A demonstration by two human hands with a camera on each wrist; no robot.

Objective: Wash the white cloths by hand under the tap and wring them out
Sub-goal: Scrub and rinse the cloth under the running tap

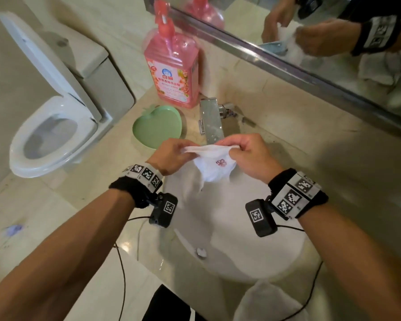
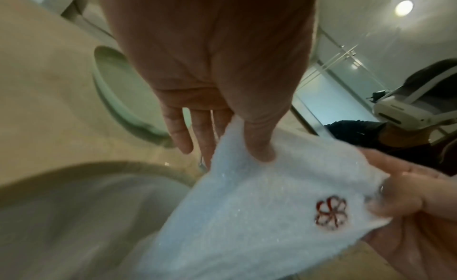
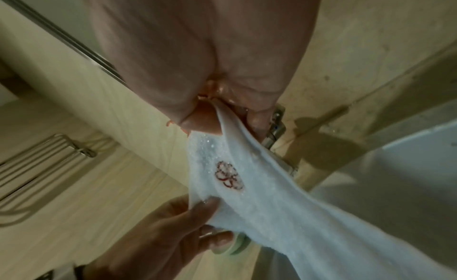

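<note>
— As we stand at the basin [image 1: 218, 269], what are our hands doing?

— We hold a white cloth [image 1: 212, 162] up between them, just in front of the tap [image 1: 211, 121] and above the bowl. Our left hand [image 1: 171, 156] pinches one top corner, thumb pressed into the towelling, while the little and ring fingers [image 2: 178, 131] hang straight and take no part. Our right hand [image 1: 245, 156] has its fingers curled round the opposite corner, next to a small red flower emblem [image 1: 221, 162].

— How does the cloth lie?

— Its top edge runs nearly level from one hand to the other, left to right across us, and the rest hangs down in a loose pouch towards the bowl. Both hands sit at the same height, and neither looks nearer the spout than the other.

— Is water running?

— We cannot say; the spout is partly hidden behind the cloth, though the fabric glistens as if wet in both wrist views.

— So what does the next move turn on?

— We judge it to be that side-to-side axis: the hands are already at opposite ends, so twisting them against each other would wring the cloth over the bowl. A second white cloth [image 1: 269, 300] lies on the near edge of the counter [image 1: 333, 158], below our right forearm, apparently waiting. Left of the tap stand a green heart-shaped dish [image 1: 158, 128] and a pink detergent bottle [image 1: 171, 72].
</note>
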